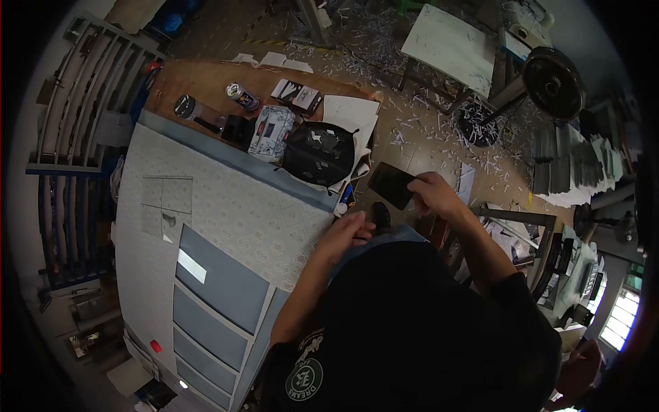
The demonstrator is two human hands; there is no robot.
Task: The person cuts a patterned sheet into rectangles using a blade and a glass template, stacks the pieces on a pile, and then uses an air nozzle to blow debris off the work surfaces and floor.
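A dark, flat phone-like object (392, 185) is pinched at one end by my right hand (434, 195), above the floor beside the table. My left hand (347, 235) holds nothing that I can see; its fingers are loosely bent and partly apart, near the table corner. The nearest things to it are a blue tube-like item (349, 198) at the table edge and the patterned sheet (226, 199) spread over the table. Farther along the edge lies a black tray-like pouch (320, 155) with small pieces on it.
On the brown board (165, 89) stand a can (241, 96), a clear jar (190, 108), a patterned box (272, 132) and a black-and-white box (296, 96). Paper shreds litter the floor around a fan (553, 82) and a white-topped table (449, 47). Stacked sheets (573, 165) stand at right.
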